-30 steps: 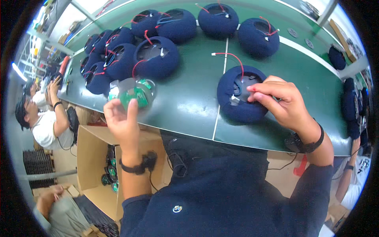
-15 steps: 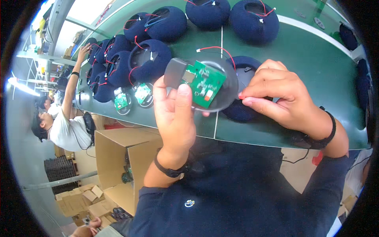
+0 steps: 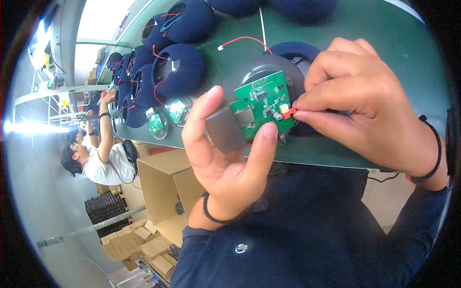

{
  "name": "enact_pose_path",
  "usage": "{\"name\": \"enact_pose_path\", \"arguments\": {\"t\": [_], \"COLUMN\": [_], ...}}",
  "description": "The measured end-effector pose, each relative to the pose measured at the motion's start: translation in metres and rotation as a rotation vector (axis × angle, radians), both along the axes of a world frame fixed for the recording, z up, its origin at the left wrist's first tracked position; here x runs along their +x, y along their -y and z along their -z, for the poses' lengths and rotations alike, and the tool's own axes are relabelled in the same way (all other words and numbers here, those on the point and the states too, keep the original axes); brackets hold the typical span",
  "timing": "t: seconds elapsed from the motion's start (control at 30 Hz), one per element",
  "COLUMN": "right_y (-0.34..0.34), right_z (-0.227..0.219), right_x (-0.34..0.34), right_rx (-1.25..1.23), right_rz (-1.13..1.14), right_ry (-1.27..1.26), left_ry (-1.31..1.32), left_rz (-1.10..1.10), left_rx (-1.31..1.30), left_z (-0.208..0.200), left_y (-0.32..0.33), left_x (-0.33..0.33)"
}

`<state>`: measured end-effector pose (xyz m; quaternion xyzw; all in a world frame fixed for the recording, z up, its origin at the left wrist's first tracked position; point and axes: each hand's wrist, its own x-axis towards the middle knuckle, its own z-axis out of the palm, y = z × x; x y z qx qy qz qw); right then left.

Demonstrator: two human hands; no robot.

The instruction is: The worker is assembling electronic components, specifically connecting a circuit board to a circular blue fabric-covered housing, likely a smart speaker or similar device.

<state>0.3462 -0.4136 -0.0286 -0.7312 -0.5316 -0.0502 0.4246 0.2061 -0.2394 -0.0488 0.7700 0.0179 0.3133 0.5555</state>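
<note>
My left hand (image 3: 223, 163) grips a green circuit board (image 3: 259, 96), thumb on its lower edge. A dark grey block (image 3: 224, 129) sits at the board's left end, against my fingers. Behind the board is a round smoky disc (image 3: 249, 67). My right hand (image 3: 360, 93) pinches a small red piece (image 3: 292, 111) at the board's right edge, by a white socket (image 3: 284, 108). Its exact kind is too small to make out, and whether it is seated is unclear. Beneath them lies a round navy fabric-covered shell (image 3: 297, 48), partly hidden; a red and black lead (image 3: 247, 38) shows beside it.
Several navy shells (image 3: 178, 72) with red leads crowd the green table (image 3: 230, 67) at left and back. Two more boards on clear discs (image 3: 155, 126) lie near the front edge. An open carton (image 3: 163, 175) stands below; a co-worker (image 3: 103, 163) reaches over the table farther left.
The board in my left hand has turned and come closer to my right hand. My right hand's red piece has gone from apart to the board's edge. The view has shifted.
</note>
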Motion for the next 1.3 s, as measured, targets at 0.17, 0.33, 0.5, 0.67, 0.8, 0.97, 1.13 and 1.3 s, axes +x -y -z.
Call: {"name": "enact_pose_path", "arguments": {"t": [0.17, 0.33, 0.5, 0.67, 0.8, 0.97, 1.13, 1.3], "right_y": [0.005, 0.007, 0.009, 0.008, 0.007, 0.008, 0.01, 0.007], "right_z": [-0.015, -0.017, -0.022, -0.02, -0.019, -0.005, -0.002, 0.002], "right_x": [-0.003, -0.005, -0.007, -0.005, -0.005, -0.004, 0.005, 0.01], "right_rx": [-0.07, -0.094, -0.142, -0.077, -0.056, -0.022, -0.024, 0.016], "right_rz": [-0.016, 0.004, 0.028, 0.031, 0.021, -0.01, -0.105, -0.082], "right_ry": [0.088, 0.134, 0.218, 0.297, 0.333, 0.197, -0.002, -0.062], "left_ry": [0.033, 0.071, 0.052, 0.06, 0.018, 0.015, -0.027, -0.001], "left_rz": [-0.061, -0.039, 0.002, 0.028, 0.023, 0.098, 0.193, 0.176], "left_rx": [0.065, 0.131, 0.428, 0.516, 0.507, 0.157, 0.094, 0.027], "left_z": [-0.006, -0.004, -0.011, -0.015, -0.018, -0.014, -0.014, -0.011], "left_y": [0.004, 0.008, 0.001, 0.001, -0.002, 0.002, 0.004, 0.006], "left_x": [0.006, 0.007, 0.007, 0.011, 0.014, 0.017, 0.012, 0.012]}}
